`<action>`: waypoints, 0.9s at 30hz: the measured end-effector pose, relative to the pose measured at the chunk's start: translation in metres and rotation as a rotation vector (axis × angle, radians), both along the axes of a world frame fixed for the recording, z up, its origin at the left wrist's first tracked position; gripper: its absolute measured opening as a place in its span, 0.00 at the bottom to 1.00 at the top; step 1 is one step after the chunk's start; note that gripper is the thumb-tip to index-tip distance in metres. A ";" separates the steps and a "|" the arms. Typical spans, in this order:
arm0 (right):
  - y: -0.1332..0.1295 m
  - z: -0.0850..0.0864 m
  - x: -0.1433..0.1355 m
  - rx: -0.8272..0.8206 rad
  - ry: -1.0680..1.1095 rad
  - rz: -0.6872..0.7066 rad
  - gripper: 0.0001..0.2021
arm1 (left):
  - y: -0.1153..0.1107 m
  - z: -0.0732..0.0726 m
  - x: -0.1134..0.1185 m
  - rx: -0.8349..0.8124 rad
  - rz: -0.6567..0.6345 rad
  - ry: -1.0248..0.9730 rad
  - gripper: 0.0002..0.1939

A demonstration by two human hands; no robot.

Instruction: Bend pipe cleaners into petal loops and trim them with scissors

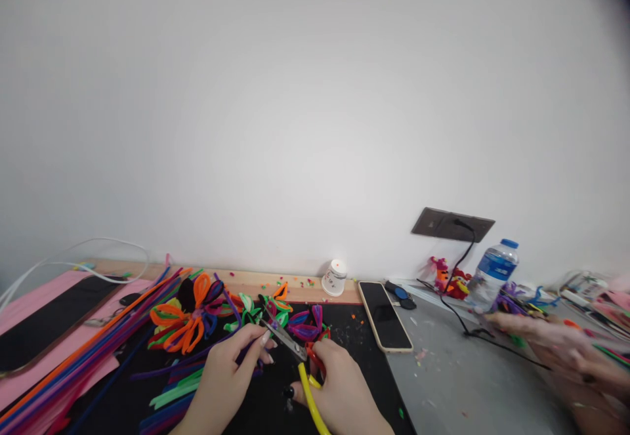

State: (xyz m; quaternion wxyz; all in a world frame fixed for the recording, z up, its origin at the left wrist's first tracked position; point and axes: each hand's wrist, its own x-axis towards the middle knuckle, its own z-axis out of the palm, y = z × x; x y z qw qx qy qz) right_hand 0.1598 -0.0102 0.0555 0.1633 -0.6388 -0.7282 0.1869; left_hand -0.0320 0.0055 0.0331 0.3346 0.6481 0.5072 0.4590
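Note:
My right hand [339, 379] is wrapped round the red and yellow handles of a pair of scissors [288, 341]. The metal blades point up and left toward the fingertips of my left hand [233, 366], which pinch something small and dark purple, mostly hidden by the fingers. Just beyond the blades lie green looped pipe cleaners [246, 310] and a purple looped piece [302, 323]. An orange pipe-cleaner flower [191, 320] rests left of the blades on the black mat [367, 382].
Long pipe cleaners [98, 363] and a dark phone [49, 320] lie left. A paper cup [335, 277] stands behind the mat, with a phone [385, 317] to its right. Farther right are a water bottle [495, 274], a black cable [455, 313] and another person's blurred hand [556, 346].

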 end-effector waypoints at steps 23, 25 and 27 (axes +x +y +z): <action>0.005 -0.011 0.007 0.015 -0.031 0.027 0.14 | -0.003 0.001 -0.001 0.001 -0.030 0.047 0.12; 0.005 -0.010 0.005 -0.021 -0.040 0.017 0.14 | -0.002 0.001 -0.001 0.005 -0.030 0.045 0.11; 0.005 -0.008 0.004 -0.059 -0.050 0.003 0.13 | -0.001 -0.001 -0.001 0.006 -0.034 0.045 0.11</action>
